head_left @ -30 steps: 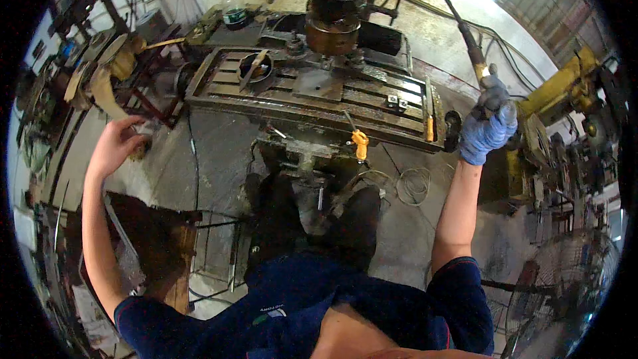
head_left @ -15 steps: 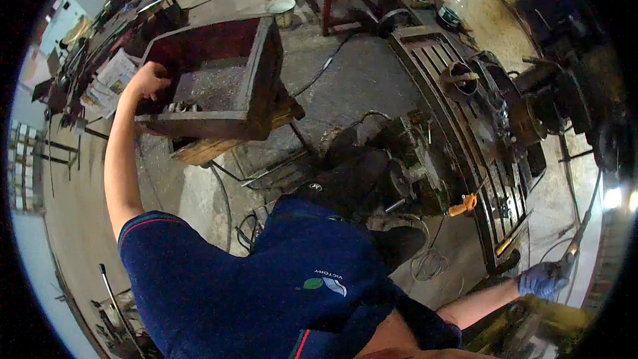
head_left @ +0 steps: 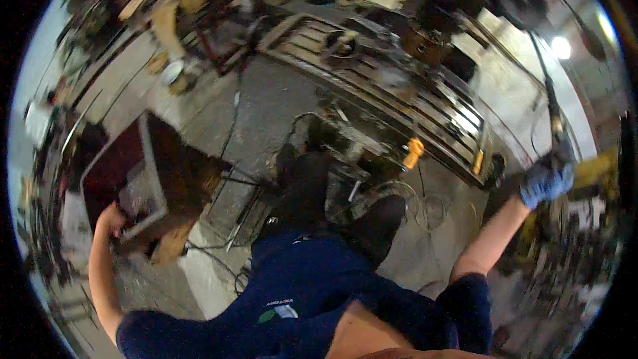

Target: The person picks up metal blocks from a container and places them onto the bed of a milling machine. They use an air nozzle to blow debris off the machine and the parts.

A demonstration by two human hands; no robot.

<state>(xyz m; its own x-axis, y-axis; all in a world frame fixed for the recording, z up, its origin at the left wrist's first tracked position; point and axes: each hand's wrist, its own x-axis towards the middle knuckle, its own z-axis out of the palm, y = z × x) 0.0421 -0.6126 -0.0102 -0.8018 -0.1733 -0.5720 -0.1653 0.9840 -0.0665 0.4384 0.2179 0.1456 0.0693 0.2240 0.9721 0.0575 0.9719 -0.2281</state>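
Left grip point(head_left: 114, 218) is at the near corner of the box point(head_left: 174, 173), too blurred to tell whether open or closed. Blue-gloved right grip point(head_left: 548, 178) is wrapped round the lower end of the lever point(head_left: 553, 100), beyond the table's point(head_left: 302, 38) right end. Lever should be stiff, maybe greasy, best held low; it's long, dark. Box, brown, thick-rimmed, looks heavy: take the rim.

Stretches out as a slotted milling-machine table point(head_left: 379, 93), carrying a dark round container point(head_left: 330, 46) and a yellow-handled tool point(head_left: 478, 161), with an open box point(head_left: 176, 173) resting leftward on a wooden support point(head_left: 171, 246).
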